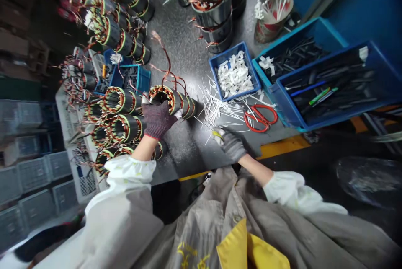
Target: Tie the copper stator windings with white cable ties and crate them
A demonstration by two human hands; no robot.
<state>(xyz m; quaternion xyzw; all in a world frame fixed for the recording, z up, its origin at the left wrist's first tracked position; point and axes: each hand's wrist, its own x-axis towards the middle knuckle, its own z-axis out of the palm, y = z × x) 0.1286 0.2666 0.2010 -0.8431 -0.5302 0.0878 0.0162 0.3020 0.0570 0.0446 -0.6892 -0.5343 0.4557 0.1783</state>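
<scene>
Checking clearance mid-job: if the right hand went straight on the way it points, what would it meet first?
The right hand would probably meet the loose white strips first, then the wound stator; depth is unclear.

The stator (176,101) is smooth gray metal with shiny copper wire, and the gloves (158,120) are rough dark cloth. The table (188,151) is dark and speckled with a soft shine, and the bin (220,61) is smooth blue plastic. The scissors (265,112) have glossy red plastic handles, and the thin white ties (213,107) look like plastic too.
</scene>
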